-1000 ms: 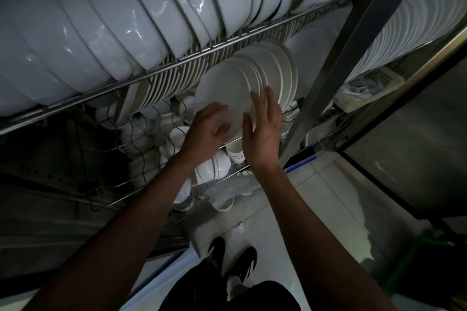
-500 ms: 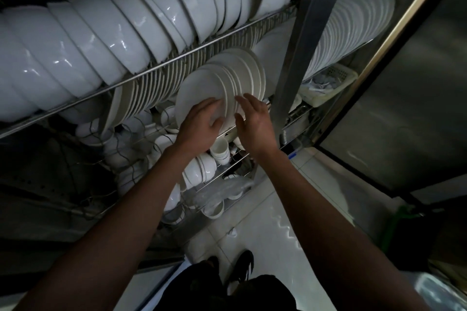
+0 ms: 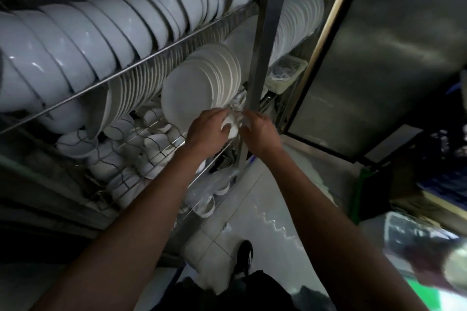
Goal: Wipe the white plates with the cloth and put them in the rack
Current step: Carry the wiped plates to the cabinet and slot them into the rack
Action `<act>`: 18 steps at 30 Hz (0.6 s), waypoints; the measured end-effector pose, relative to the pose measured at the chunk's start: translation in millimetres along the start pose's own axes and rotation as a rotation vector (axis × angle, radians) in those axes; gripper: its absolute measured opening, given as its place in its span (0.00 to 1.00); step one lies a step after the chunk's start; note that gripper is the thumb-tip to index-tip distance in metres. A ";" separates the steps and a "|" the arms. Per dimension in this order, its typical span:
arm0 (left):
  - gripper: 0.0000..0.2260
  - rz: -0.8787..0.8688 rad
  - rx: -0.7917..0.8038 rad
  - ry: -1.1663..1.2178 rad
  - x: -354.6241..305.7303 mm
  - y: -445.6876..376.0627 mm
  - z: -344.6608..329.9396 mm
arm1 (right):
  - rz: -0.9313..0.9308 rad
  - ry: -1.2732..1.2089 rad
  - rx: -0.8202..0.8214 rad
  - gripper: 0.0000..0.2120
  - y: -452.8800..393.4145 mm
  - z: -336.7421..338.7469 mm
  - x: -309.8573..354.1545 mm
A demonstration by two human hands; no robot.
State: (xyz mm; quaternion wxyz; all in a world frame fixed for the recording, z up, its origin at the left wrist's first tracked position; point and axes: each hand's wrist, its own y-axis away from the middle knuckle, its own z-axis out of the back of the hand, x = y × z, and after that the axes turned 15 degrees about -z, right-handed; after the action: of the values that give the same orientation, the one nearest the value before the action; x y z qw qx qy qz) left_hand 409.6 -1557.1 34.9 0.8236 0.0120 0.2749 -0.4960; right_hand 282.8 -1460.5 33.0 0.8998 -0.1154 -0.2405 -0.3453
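Note:
A row of white plates point(image 3: 188, 89) stands on edge in the middle shelf of the wire rack point(image 3: 161, 57). Just below the row's front end, a crumpled whitish cloth point(image 3: 237, 105) hangs beside the steel upright. My left hand point(image 3: 208, 132) curls its fingers round the cloth's lower white part. From the right, my right hand point(image 3: 261, 132) pinches the same bundle with bent fingers. Neither hand touches a plate. The picture is blurred around the fingers.
Large white bowls point(image 3: 101, 33) fill the top shelf, and small cups and bowls point(image 3: 151, 145) the lower one. More plates point(image 3: 299, 20) and a plastic basket point(image 3: 286, 76) sit right of the upright post point(image 3: 262, 45). A steel door point(image 3: 384, 63) stands on the right.
Both hands left the front plate and dropped to the cloth below the row's right end. The camera swung right and down.

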 end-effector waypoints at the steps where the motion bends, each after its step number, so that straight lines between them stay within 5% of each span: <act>1: 0.22 -0.020 0.038 -0.001 -6.2 4.7 -3.0 | -0.037 0.038 -0.004 0.19 11.0 5.0 -5.6; 7: 0.21 -0.184 0.194 0.018 -62.0 34.8 -17.0 | -0.199 0.123 -0.010 0.19 89.9 38.6 -43.1; 18: 0.23 -0.591 0.355 0.064 -220.8 56.7 -45.2 | -0.529 0.142 -0.270 0.20 253.6 142.7 -128.3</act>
State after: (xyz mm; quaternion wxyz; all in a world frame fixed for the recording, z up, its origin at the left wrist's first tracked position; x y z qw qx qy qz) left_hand 357.7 -1336.1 84.8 0.6204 0.0904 0.2016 -0.7525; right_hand 321.2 -1148.2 79.1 0.7696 -0.1431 -0.1507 -0.6038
